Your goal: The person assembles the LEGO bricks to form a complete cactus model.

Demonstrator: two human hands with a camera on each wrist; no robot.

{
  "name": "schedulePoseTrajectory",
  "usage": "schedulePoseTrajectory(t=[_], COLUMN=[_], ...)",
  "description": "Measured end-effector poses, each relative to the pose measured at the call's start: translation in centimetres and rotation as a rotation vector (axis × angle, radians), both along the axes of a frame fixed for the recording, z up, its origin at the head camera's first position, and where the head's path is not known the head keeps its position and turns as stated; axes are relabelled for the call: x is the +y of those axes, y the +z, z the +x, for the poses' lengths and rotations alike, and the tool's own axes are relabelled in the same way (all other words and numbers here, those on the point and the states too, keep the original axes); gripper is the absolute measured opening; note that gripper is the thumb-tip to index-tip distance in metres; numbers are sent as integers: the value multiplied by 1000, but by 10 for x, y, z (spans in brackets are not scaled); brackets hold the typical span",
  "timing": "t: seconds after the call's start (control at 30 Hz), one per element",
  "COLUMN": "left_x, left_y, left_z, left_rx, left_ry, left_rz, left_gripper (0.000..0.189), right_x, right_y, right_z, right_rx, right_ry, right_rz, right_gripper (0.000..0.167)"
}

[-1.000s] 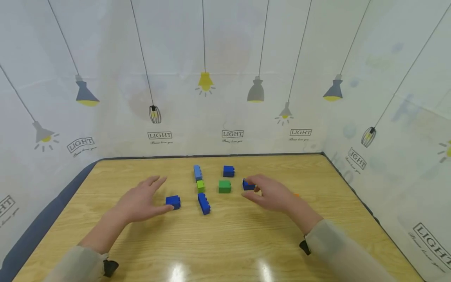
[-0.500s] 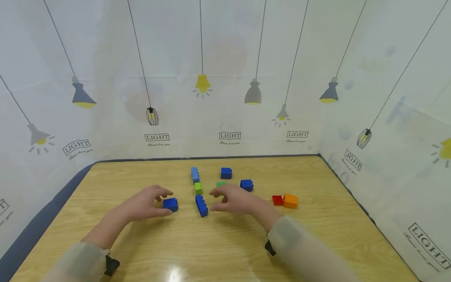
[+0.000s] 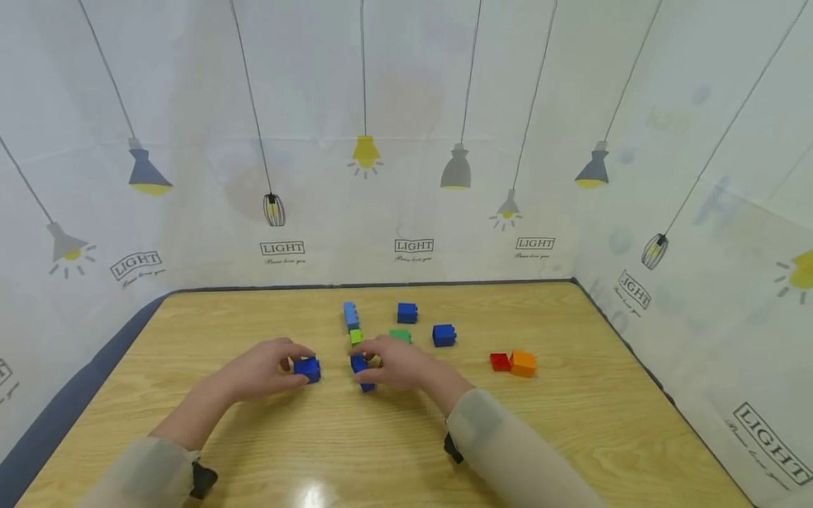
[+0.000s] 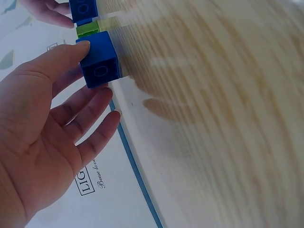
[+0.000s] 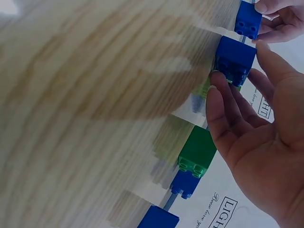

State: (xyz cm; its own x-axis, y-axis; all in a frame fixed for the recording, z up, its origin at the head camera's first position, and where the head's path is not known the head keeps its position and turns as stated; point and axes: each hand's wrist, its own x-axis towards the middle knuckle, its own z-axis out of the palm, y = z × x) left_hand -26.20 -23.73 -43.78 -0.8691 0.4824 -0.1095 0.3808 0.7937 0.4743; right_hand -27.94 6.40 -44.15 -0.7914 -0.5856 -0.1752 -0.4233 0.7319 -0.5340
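Long blue block (image 3: pixel 359 367) is located near the middle of the wooden bench (image 3: pixel 305 441), partly covered by the person's right grip (image 3: pixel 403 363). That grip is pinching it: in the right wrist view the thumb tip meets one edge and the fingertips reach the opposite side. Whether the block is lifted clear of the surface cannot be told.

Square blue block (image 3: pixel 308 370) is located to the left of the long one, the two well separated. The left grip (image 3: pixel 267 370) is pinching it, thumb on the near side and forefinger on the far side. The block lies on its side; its studs face the right grip, and its hollow underside shows in the left wrist view.

Lime block (image 3: pixel 356 337) stands just beyond the long blue block, with light blue block (image 3: pixel 351 316) directly behind it; contact between these two cannot be confirmed. Green block (image 3: pixel 400 336) is partly hidden behind the right grip. A far blue block (image 3: pixel 407 312) sits behind the green one, and an outer blue block (image 3: pixel 444 335) sits to its right. Further right, red block (image 3: pixel 500 362) and orange block (image 3: pixel 523 364) lie side by side.
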Motion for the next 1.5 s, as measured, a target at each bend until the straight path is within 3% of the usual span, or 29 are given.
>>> schedulePoseTrajectory(t=[0.37,0.6,0.83,1.23,1.5], left_x=[11,20,28,62,80], left_y=[-1,-2,-5,-8,-7], left_z=[0,3,2,5,7], left_rx=[-1,-16,0,28,-6], left_ry=[-15,-15,-64,-175,-213], left_rz=[17,36,21,54,121], left_gripper=[39,44,41,36,36], right_x=[24,46,69,100,111], right_y=[-2,0,4,7,7], right_z=[0,6,13,22,28], right_rx=[-30,-55,-97,-92,-127], right_ry=[31,52,17,17,-33], right_rz=[-35,-15,12,-3,-41], right_gripper=[48,46,51,22,19])
